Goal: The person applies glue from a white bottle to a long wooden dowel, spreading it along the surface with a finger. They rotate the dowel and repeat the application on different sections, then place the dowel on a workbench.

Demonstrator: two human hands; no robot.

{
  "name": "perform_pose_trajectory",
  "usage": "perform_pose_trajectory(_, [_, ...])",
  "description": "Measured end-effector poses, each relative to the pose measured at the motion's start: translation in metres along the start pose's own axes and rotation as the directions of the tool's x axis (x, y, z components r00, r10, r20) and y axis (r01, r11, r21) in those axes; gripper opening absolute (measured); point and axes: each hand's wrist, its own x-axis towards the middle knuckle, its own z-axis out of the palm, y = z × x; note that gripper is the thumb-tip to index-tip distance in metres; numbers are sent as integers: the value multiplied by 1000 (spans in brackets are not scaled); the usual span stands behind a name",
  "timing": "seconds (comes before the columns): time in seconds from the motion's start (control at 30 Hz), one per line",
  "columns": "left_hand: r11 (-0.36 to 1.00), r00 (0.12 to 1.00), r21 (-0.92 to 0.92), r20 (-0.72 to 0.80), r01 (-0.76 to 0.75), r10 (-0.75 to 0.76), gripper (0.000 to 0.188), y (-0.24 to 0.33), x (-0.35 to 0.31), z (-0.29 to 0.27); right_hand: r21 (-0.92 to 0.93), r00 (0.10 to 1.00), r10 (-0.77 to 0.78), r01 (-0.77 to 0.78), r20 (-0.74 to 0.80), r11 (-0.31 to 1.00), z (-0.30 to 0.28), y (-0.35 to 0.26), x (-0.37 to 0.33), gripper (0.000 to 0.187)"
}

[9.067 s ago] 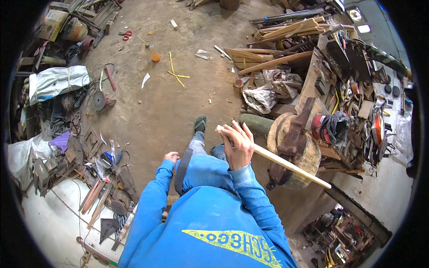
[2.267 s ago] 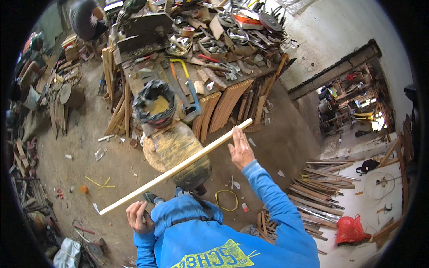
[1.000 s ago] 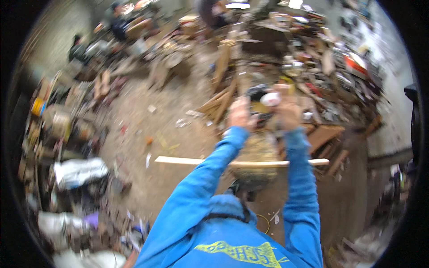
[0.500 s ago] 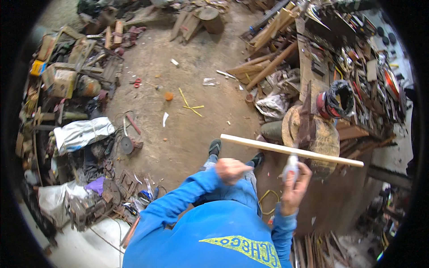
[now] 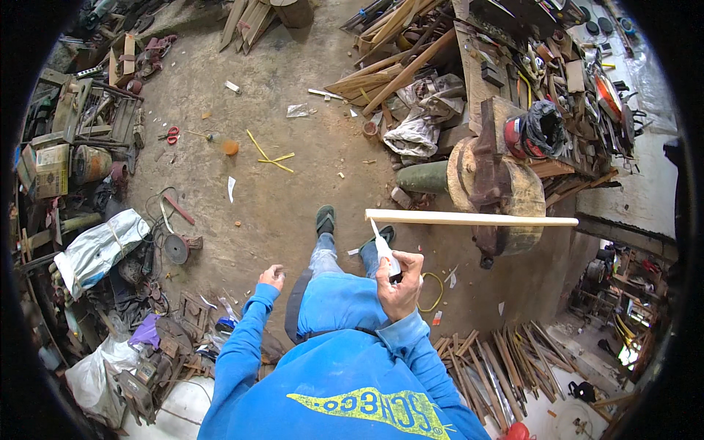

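A long pale wooden strip (image 5: 455, 217) lies crosswise in front of me, its right part passing over a dark metal vise (image 5: 490, 176) on a round wooden block (image 5: 526, 196). My right hand (image 5: 400, 290) is wrapped round a white squeeze bottle (image 5: 385, 251). The bottle's narrow nozzle points up and away from me, at the strip's left end; whether it touches the wood is hard to tell. Off to the left, well apart from the strip, my left hand (image 5: 272, 277) hangs low with its fingers curled in; anything inside it is hidden.
Scrap wood and tools crowd the bench (image 5: 469, 66) at right, beside a red bucket (image 5: 525, 136) with a black liner. Wooden sticks (image 5: 506, 367) lie at the lower right. Red scissors (image 5: 172, 135) and yellow strips (image 5: 268, 158) lie on the floor. A white sack (image 5: 103, 249) rests left.
My right hand has brought the bottle leftward along the strip to its left end. My left hand has dropped away to the left. The whole view has shifted and turned.
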Motion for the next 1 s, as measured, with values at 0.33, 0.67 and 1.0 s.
perform_pose_trajectory(0.33, [982,985,-90,79,163,-156,32,-65,-15,22,-77,999,29,-31,-22,997,12,-10,-2,28])
perform_pose_trajectory(0.67, [916,969,-316,68,248,-238,29,-83,13,29,-93,989,48,-62,-143,994,-6,-13,6,24])
perform_pose_trajectory(1.0, [969,997,-237,35,75,-68,29,-26,-6,31,-103,999,-32,31,-9,994,-10,-3,8,27])
